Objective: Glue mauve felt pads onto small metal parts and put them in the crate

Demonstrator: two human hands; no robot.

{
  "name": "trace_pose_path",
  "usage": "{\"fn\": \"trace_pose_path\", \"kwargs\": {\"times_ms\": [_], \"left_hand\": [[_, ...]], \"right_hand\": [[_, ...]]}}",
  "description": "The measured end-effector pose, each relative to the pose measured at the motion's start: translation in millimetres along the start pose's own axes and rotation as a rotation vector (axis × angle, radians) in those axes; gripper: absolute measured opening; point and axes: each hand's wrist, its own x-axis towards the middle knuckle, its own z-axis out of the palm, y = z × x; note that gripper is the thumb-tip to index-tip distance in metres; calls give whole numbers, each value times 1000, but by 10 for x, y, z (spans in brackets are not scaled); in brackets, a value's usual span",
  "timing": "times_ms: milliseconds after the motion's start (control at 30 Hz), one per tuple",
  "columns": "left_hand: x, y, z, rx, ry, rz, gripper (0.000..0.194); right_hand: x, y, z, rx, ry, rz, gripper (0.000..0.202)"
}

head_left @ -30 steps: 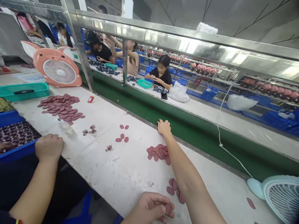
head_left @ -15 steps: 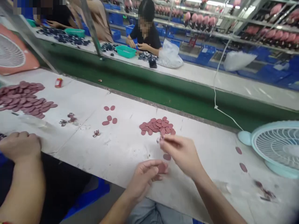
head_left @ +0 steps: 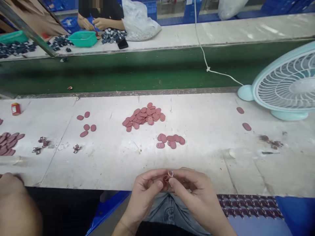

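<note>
Gripping from both sides, the left hand (head_left: 147,189) and the right hand (head_left: 198,188) are pinching a small reddish piece (head_left: 165,178) between thumbs and fingers, over the near edge of the counter (head_left: 204,131); a pale loop (head_left: 170,173) is showing at the right thumb tip, while the fingers are hiding much of the rest. Beyond the hands, a small group of reddish ovals (head_left: 173,144) is lying on the counter, and a larger pile (head_left: 144,116) is spreading farther off to the left. Five loose ovals (head_left: 86,127) are sitting well to the left, with a dark clump (head_left: 77,148) lying nearer. At the left edge, another heap (head_left: 8,141) is running out of view. To the right, two single ovals (head_left: 246,127) are resting near a pale blue fan (head_left: 299,87), whose white cord (head_left: 208,69) is trailing across a green strip (head_left: 147,73). At the near left, another person's arm (head_left: 18,206) is showing, blurred. On the far side, a person in black (head_left: 112,11) is sitting behind a green basket (head_left: 83,39) and a clear bag (head_left: 140,24).
</note>
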Motion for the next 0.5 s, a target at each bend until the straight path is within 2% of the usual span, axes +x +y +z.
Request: {"fn": "trace_pose_path", "kwargs": {"times_ms": [233, 367, 500], "left_hand": [[-24, -71, 88, 68, -28, 30, 25], [-25, -92, 165, 37, -6, 38, 10], [-37, -131, 238, 60, 35, 11, 16]], "right_hand": [[-92, 71, -119, -42, 31, 2, 19], [-127, 66, -201, -98, 3, -27, 23], [-167, 37, -267, -197, 21, -102, 22]]}}
